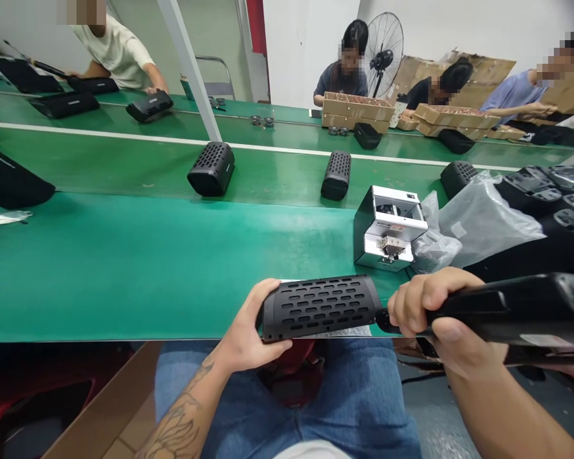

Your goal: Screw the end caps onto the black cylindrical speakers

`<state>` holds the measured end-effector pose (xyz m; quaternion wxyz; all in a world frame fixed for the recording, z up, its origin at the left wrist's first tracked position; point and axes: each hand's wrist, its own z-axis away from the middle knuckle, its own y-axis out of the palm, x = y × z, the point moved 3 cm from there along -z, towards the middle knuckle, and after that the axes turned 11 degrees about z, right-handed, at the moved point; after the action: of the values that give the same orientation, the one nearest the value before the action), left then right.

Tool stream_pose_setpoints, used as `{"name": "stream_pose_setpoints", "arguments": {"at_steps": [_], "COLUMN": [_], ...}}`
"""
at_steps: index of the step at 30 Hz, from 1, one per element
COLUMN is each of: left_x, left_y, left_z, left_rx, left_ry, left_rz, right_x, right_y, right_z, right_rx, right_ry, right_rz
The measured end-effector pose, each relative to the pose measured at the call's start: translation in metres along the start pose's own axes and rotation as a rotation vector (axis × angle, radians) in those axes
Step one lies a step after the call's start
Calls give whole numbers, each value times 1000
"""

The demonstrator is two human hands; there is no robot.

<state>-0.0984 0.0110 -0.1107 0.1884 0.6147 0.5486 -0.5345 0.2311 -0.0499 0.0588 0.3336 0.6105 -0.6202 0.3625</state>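
At the near edge of the bench lies a black speaker housing [323, 307] with rows of slots along its face. My left hand [253, 325] is closed around its left end, thumb below and fingers above. My right hand [440, 312] grips a black electric screwdriver [516, 309], held almost level and pointing left. The screwdriver's nose meets the right end of the housing; the bit itself and any screw are hidden. Part of a clear plastic bag or wrap shows under the housing. A white and black screw feeder [390, 228] stands just behind, to the right.
Beyond the green bench [124, 268] runs a green conveyor [268, 172] carrying several similar black housings, one a speaker [212, 169]. Plastic bags [488, 217] and black parts crowd the right. Several people work across the line near cardboard boxes [356, 111]. A slanted white post [189, 67] rises at left.
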Motion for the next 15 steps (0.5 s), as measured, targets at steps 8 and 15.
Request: {"name": "stream_pose_setpoints", "arguments": {"at_steps": [8,15], "left_x": [-1,0], "left_y": [0,2], "left_z": [-1,0], "left_rx": [18,20], "left_ry": [-37,8], "left_rz": [-22,-8], "right_x": [-7,2], "right_y": [2,-2], "right_z": [7,6], "right_rx": [29,79], "right_ry": [-28,19], "right_rz": [23,17]}}
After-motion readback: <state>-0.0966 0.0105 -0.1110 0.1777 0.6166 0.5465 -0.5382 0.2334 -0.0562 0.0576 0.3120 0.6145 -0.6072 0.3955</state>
